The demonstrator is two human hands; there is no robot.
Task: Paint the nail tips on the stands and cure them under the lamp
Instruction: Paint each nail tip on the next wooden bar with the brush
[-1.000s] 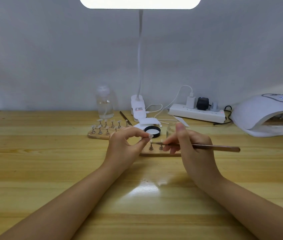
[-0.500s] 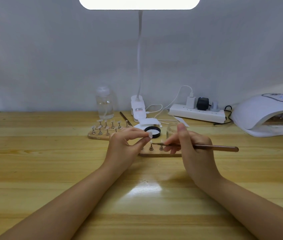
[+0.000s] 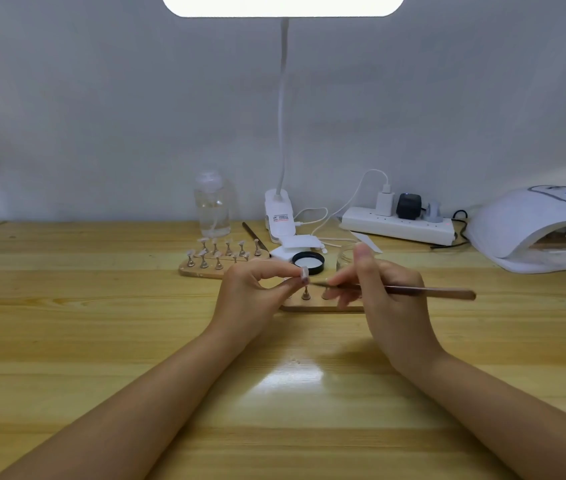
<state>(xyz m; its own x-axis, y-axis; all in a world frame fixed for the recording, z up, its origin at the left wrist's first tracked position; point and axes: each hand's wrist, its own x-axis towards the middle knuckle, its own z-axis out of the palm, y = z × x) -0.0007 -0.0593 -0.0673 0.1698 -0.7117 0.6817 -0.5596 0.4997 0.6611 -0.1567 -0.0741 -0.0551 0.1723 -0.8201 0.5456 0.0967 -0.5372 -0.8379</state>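
Both hands meet over the middle of the pale wooden surface (image 3: 101, 341). The left hand (image 3: 257, 292) pinches a small white nail tip (image 3: 304, 273) between thumb and forefinger, holding it just above the near wooden stand board (image 3: 312, 304), whose small metal pegs (image 3: 305, 294) rise under the fingers. The right hand (image 3: 385, 292) grips a slim brown-handled brush (image 3: 423, 291) like a pen, its forefinger raised; the handle runs out to the right while the fine end points left and reaches the held nail tip, touching or just beside it, too small to tell which.

Farther off and to the left sits a second wooden stand board (image 3: 205, 270) with two rows of pegs carrying pale nail tips (image 3: 220, 251). Just beyond the hands lie a round black-rimmed lid (image 3: 308, 262) and a small clear glass jar (image 3: 345, 259), partly hidden by the right forefinger. At the far right stands a white domed curing lamp (image 3: 531, 226), its opening facing the near side, well apart from both hands. Along the far edge are a clear plastic bottle (image 3: 213, 206), the white clip base of a desk lamp (image 3: 278, 216) and a white power strip (image 3: 397, 225).
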